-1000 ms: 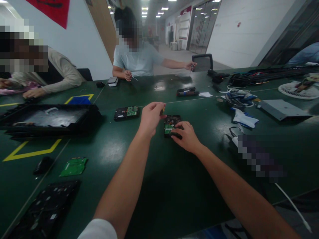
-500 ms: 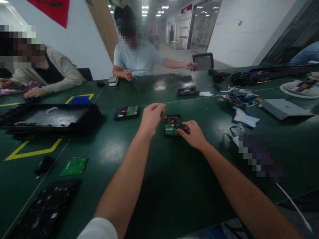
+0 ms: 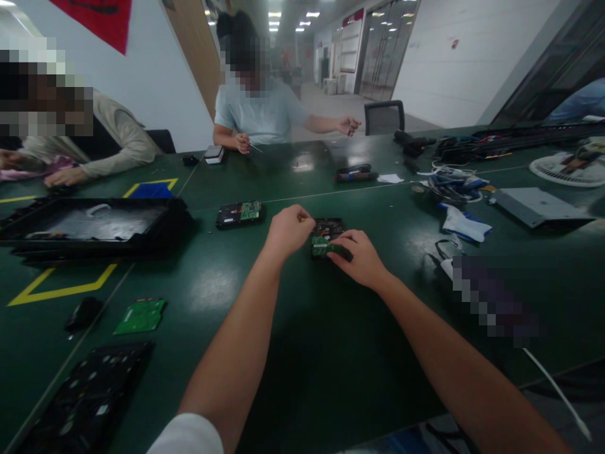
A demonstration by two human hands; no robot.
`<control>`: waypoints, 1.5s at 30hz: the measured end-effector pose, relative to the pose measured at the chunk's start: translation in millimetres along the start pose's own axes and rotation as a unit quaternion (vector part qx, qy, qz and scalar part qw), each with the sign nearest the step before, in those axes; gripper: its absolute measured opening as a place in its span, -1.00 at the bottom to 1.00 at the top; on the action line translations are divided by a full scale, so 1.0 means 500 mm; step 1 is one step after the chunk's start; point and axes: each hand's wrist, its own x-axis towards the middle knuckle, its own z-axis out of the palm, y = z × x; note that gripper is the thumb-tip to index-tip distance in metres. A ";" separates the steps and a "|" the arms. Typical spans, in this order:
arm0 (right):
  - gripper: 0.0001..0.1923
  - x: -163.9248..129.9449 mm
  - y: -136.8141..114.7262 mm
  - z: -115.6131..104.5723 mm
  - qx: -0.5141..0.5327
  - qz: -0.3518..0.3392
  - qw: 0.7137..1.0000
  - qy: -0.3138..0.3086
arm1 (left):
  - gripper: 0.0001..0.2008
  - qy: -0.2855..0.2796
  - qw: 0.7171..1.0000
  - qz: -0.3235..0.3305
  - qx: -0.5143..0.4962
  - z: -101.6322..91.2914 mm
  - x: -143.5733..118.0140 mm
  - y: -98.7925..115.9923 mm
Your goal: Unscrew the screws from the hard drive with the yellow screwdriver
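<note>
No readable brand, label or writing anywhere; print on the boards too small and blurred to make out

Flat, rectangular hard drive (image 3: 326,234) lying on the matte dark green table (image 3: 302,353), circuit side up: black metal body, small glossy green circuit board on its near half. Well out in front, at the centre of the table, between the two hands

Left hand (image 3: 289,231) curled into a loose fist at the drive's left edge, fingertips pinched together over the board; whether anything thin sits in the pinch, cannot tell. Forearm bare, stretched straight out, white sleeve edge at the elbow end

Right hand (image 3: 362,257) palm down, fingers spread and pressed on the near right corner of the drive, grasping its edge and pinning it to the table. Forearm bare, coming in from the lower right

Further left, a second drive (image 3: 240,214) of the same build, also green board up. Beyond that, a large shallow black tray (image 3: 94,224), glossy inside. Near left, a loose green circuit board (image 3: 140,316), thin and flat, beside a small black lump (image 3: 81,313); a dark keyboard-like panel (image 3: 87,400) at the lower left corner

Yellow tape lines (image 3: 59,290) on the table. Tangle of cables (image 3: 451,184) and a grey flat case (image 3: 539,207) to the right

Across the table, a person in a pale shirt (image 3: 265,113) with a thin tool in each hand; another person in a beige sleeve (image 3: 118,148) at far left
</note>
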 end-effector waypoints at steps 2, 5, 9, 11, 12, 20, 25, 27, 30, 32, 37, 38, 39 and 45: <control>-0.75 0.005 -0.005 0.001 0.002 -0.002 1.000 -0.002 | -0.88 -0.027 0.996 -0.004 0.089 0.001 0.000 -0.002; -0.81 0.021 -0.007 0.001 0.001 0.023 1.000 0.000 | -0.79 -0.059 0.986 -0.007 0.157 0.009 0.002 -0.013; -0.86 0.054 -0.004 0.001 -0.024 0.048 0.998 -0.038 | -0.79 -0.088 0.978 0.025 0.187 0.026 -0.003 -0.044; -0.89 0.072 -0.004 0.006 -0.030 0.048 0.997 -0.056 | -0.82 -0.093 0.976 0.042 0.191 0.035 -0.016 -0.060; -0.90 0.082 -0.005 0.010 -0.036 0.046 0.996 -0.067 | -0.82 -0.090 0.976 0.052 0.191 0.039 -0.026 -0.067; -0.86 0.133 -0.014 0.049 -0.031 0.044 0.994 -0.094 | -0.72 -0.009 0.978 0.089 0.189 0.075 -0.114 -0.125; -0.85 0.134 -0.011 0.062 -0.043 0.060 0.993 -0.088 | -0.52 -0.060 0.971 0.124 0.196 0.086 -0.115 -0.140; -0.84 0.131 -0.011 0.065 -0.051 0.059 0.993 -0.086 | -0.49 -0.064 0.970 0.134 0.194 0.089 -0.115 -0.140; -0.84 0.129 -0.010 0.066 -0.059 0.061 0.993 -0.083 | -0.51 -0.059 0.970 0.143 0.189 0.093 -0.118 -0.137; -0.84 0.130 -0.009 0.062 -0.059 0.070 0.993 -0.072 | -0.53 -0.059 0.970 0.144 0.187 0.095 -0.120 -0.137; -0.86 0.135 0.000 0.042 -0.030 0.108 0.993 -0.040 | -0.57 -0.052 0.971 0.150 0.179 0.099 -0.122 -0.139; -0.86 0.136 0.002 0.040 -0.024 0.109 0.993 -0.044 | -0.57 -0.052 0.971 0.151 0.179 0.099 -0.122 -0.139; -0.87 0.136 0.003 0.040 -0.020 0.104 0.993 -0.051 | -0.58 -0.053 0.971 0.152 0.179 0.099 -0.121 -0.140; -0.91 0.138 -0.003 0.059 -0.044 0.051 0.994 -0.080 | -0.63 -0.056 0.969 0.154 0.182 0.099 -0.119 -0.141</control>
